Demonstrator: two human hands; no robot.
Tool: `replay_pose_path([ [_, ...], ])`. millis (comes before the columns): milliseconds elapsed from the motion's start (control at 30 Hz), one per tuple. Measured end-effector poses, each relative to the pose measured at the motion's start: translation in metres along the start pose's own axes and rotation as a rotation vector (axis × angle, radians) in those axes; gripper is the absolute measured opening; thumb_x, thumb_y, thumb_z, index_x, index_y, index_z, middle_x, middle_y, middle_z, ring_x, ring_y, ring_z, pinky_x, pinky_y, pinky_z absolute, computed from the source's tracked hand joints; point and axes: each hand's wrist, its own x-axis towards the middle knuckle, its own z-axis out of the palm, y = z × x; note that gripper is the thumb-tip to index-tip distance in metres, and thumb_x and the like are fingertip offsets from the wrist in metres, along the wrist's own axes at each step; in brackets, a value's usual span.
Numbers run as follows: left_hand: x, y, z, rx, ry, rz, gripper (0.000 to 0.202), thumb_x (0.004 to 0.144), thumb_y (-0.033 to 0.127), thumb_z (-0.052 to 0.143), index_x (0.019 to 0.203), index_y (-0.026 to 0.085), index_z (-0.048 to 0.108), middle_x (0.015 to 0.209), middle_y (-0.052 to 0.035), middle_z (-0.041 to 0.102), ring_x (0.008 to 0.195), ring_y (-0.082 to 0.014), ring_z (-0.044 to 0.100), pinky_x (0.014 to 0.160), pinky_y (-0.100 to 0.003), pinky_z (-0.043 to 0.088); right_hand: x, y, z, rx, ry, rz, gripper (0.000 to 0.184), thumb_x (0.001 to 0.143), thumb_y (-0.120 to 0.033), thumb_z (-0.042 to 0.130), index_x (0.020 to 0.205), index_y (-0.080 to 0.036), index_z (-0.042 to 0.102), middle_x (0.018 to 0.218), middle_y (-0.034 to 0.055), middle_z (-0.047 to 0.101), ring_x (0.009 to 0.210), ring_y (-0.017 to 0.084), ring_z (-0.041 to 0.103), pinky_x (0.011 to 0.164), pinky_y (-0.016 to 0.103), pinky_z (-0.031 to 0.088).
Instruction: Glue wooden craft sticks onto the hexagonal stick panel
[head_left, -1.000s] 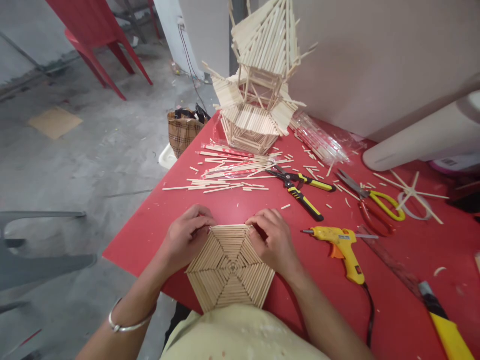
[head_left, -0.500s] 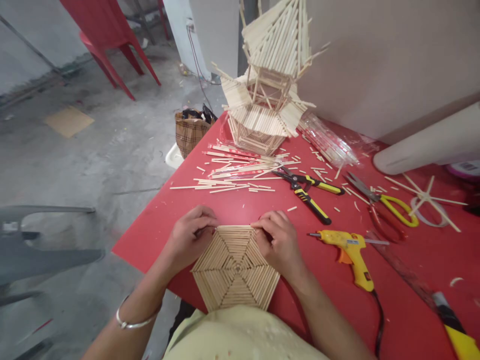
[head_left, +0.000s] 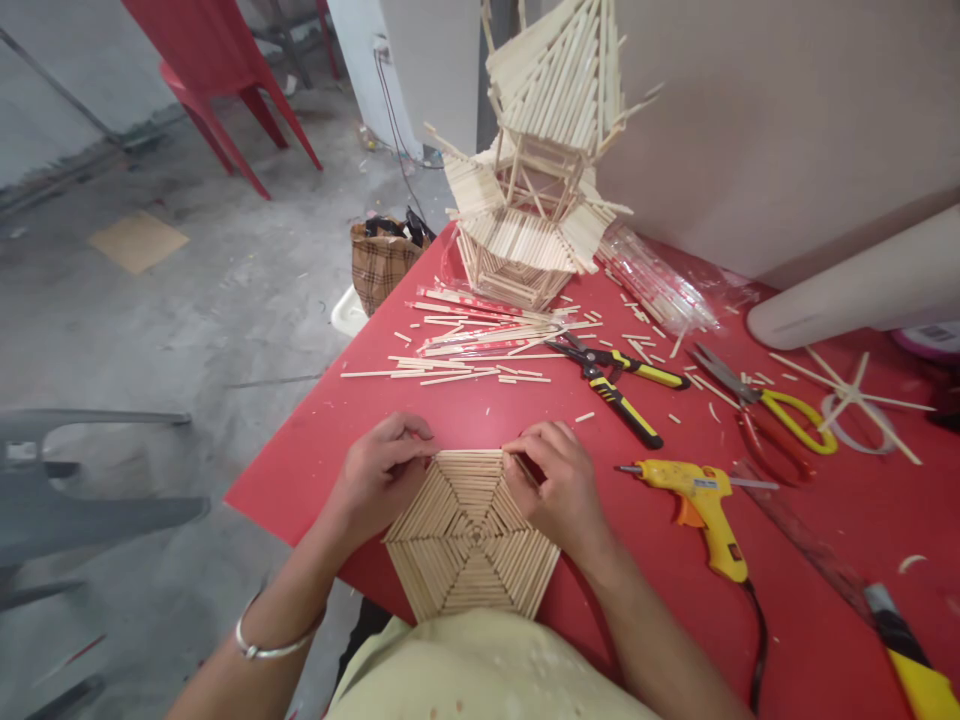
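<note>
A hexagonal panel of light wooden sticks (head_left: 474,560), laid in rings around a centre, lies flat on the red table before me. Its near edge meets my shirt. My left hand (head_left: 386,465) is at the far left corner, thumb and forefinger closed at one end of the pale wooden stick (head_left: 471,453) along the far edge. At the other end of that stick, my right hand (head_left: 555,475) pinches with its fingertips, the other fingers curled over the panel's right side. Whether the stick is fixed to the panel I cannot tell.
Beyond my hands lie loose sticks (head_left: 450,370), yellow-black cutters (head_left: 619,385) and a tiered stick model (head_left: 532,190). To the right are a yellow glue gun (head_left: 697,490) with a cord, scissors (head_left: 757,400), a stick star (head_left: 855,390) and a large pale tube (head_left: 855,280).
Both hands stay at the panel's far corners. The left fingers have shifted very slightly; the panel and tools lie where they were.
</note>
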Motion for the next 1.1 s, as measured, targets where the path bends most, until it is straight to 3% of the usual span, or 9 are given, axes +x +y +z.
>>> replay_pose_path([
  [500, -0.0003, 0.0004, 0.0000, -0.035, -0.024, -0.032, 0.027, 0.083, 0.005, 0.053, 0.085, 0.018, 0.075, 0.096, -0.0054, 0.068, 0.078, -0.0115, 0.065, 0.060, -0.019, 0.045, 0.0006, -0.0004, -0.0007, -0.013, -0.026, 0.015, 0.010, 0.092, -0.023, 0.055, 0.088, -0.021, 0.064, 0.084, 0.0051, 0.061, 0.086, 0.021, 0.054, 0.080, 0.035, 0.043],
  [933, 0.0017, 0.0066, -0.0015, -0.027, -0.056, -0.143, 0.017, 0.086, 0.014, 0.056, 0.079, 0.018, 0.072, 0.092, -0.0036, 0.067, 0.062, -0.0082, 0.057, 0.056, -0.020, 0.042, 0.0018, -0.0023, 0.0019, -0.086, -0.077, 0.058, 0.018, 0.098, -0.030, 0.054, 0.091, -0.022, 0.068, 0.085, 0.0029, 0.061, 0.085, 0.019, 0.052, 0.080, 0.033, 0.039],
  [1100, 0.0053, 0.0063, -0.0035, -0.068, -0.023, -0.160, 0.017, 0.088, 0.020, 0.059, 0.078, 0.019, 0.072, 0.093, -0.0050, 0.068, 0.078, -0.0135, 0.064, 0.067, -0.023, 0.048, 0.0046, -0.0012, 0.0047, -0.049, -0.067, 0.107, 0.016, 0.096, -0.030, 0.057, 0.088, -0.024, 0.069, 0.089, 0.0027, 0.061, 0.090, 0.019, 0.054, 0.082, 0.032, 0.041],
])
